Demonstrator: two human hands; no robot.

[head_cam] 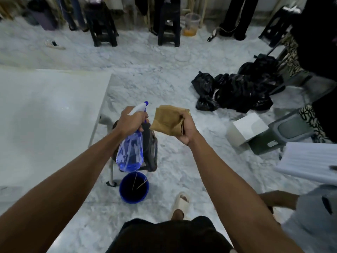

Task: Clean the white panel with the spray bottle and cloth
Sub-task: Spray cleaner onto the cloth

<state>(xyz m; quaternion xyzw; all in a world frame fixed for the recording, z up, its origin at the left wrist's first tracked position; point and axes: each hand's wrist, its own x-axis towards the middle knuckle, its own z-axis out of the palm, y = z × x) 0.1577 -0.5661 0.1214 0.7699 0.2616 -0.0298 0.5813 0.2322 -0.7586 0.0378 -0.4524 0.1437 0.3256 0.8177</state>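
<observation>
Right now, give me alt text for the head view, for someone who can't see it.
Left hand grips a blue spray bottle; right hand holds a folded tan cloth. The white panel lies at left, a blue bucket on the floor below.

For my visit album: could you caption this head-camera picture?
Left hand grips a blue spray bottle, right hand a tan cloth, beside the white panel.
</observation>
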